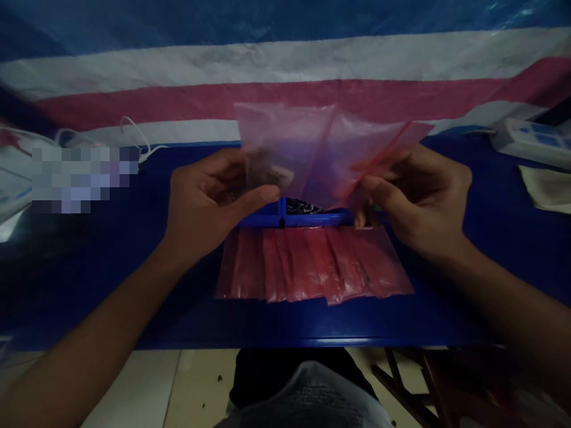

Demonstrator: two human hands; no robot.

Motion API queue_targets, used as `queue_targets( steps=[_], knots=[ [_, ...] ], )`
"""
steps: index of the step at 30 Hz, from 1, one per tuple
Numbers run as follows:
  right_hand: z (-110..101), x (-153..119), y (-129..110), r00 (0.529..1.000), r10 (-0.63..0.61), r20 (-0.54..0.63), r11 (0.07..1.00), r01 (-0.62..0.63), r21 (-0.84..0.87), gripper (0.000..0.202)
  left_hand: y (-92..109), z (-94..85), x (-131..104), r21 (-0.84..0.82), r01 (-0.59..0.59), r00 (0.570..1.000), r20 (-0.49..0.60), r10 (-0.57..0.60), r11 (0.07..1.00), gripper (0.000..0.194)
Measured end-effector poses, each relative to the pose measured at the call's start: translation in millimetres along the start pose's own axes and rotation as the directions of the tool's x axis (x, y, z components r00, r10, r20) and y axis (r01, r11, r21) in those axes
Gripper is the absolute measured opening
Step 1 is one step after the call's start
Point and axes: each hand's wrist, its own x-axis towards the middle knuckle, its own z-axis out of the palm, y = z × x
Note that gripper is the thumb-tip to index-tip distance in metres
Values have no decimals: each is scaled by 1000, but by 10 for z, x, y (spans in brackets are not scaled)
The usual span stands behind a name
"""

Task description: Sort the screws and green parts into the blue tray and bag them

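Clear pinkish plastic bags (289,134) are held up between both hands, over the blue table. My left hand (200,196) pinches their left side, thumb in front and fingers behind the film. My right hand (419,196) grips the right side near a red strip, its fingertips partly hidden by the plastic. Whether these are two bags or more I cannot tell. Below, a row of overlapping red-pink plastic bags (307,267) lies flat near the table's front edge. Behind that row, a blue tray (312,220) holds black small pieces, partly covered by the raised bags.
On the right stand a white device (530,142) and a pale folded cloth or paper (546,189). White cables (134,128) run at the back left, beside a pixelated patch. A striped sheet (285,59) hangs behind the blue table (178,321). A dark stool (410,380) is at lower right.
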Motion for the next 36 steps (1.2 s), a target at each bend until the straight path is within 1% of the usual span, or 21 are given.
queue_targets(
  steps=[2, 3, 4, 6, 7, 9, 10, 12, 15, 16, 17, 19, 22, 24, 26, 28, 30, 33, 35, 36],
  knots=[
    [-17, 0, 36, 997, -74, -12, 997, 74, -32, 13, 31, 21, -10, 64, -61, 994, -91, 67, 996, 16],
    [-27, 5, 52, 993, -112, -35, 992, 110, -55, 13, 43, 20, -4, 86, -84, 988, -123, 94, 993, 9],
    [-36, 12, 65, 987, -145, -65, 987, 139, -79, 13, 55, 11, 9, 112, -107, 980, -153, 124, 988, 8],
    [-46, 24, 83, 974, -192, -122, 978, 180, -105, 8, 79, -17, 41, 167, -158, 959, -208, 192, 973, 12],
    [-46, 27, 90, 972, -185, -145, 980, 171, -104, 5, 92, -31, 54, 194, -182, 950, -219, 223, 964, 13],
    [-37, 23, 100, 980, -114, -164, 992, 102, -78, 2, 117, -50, 64, 244, -236, 932, -217, 290, 941, 12],
    [-30, 17, 106, 985, -73, -157, 996, 64, -60, 7, 126, -53, 60, 270, -260, 924, -209, 320, 927, 10],
    [-12, 3, 117, 993, -22, -117, 999, 17, -40, 17, 126, -53, 39, 327, -295, 913, -182, 366, 898, 5],
    [10, -9, 115, 998, -2, -58, 999, 0, -38, 22, 82, -44, 5, 357, -338, 898, -154, 412, 871, 10],
    [14, -8, 107, 998, 1, -57, 999, -4, -40, 20, 61, -39, -3, 342, -340, 899, -156, 410, 876, 10],
    [16, -4, 96, 998, 8, -62, 999, -10, -43, 19, 40, -34, -8, 302, -325, 909, -163, 384, 896, 10],
    [17, 6, 73, 997, 24, -74, 999, -27, -39, 19, 4, -20, -12, 187, -254, 944, -165, 285, 949, 11],
    [14, 21, 54, 992, 80, -96, 997, -80, 4, 19, -31, -2, -11, 4, -136, 983, -127, 136, 991, 23],
    [13, 26, 52, 986, 125, -107, 992, -121, 39, 17, -49, 3, -7, -85, -68, 994, -95, 59, 994, 28],
    [15, 25, 47, 982, 158, -99, 987, -154, 51, 15, -70, 3, -6, -135, -10, 997, -77, -1, 991, 28],
    [18, 20, 32, 981, 176, -79, 984, -173, 43, 15, -87, 4, -8, -120, 5, 995, -94, -16, 993, 25],
    [21, 16, 9, 980, 186, -71, 982, -184, 31, 14, -88, 9, -10, -98, 14, 990, -138, -28, 995, 24],
    [25, 15, -18, 977, 200, -78, 980, -199, 24, 11, -51, 25, -13, -76, 22, 979, -200, -37, 997, 32],
    [29, 18, -25, 976, 205, -78, 979, -204, 27, 10, -15, 37, -15, -4, 19, 966, -258, -19, 1000, 34],
    [31, 19, -26, 975, 207, -76, 978, -205, 26, 9, -1, 42, -17, 45, 20, 957, -289, -6, 999, 31]
  ],
)
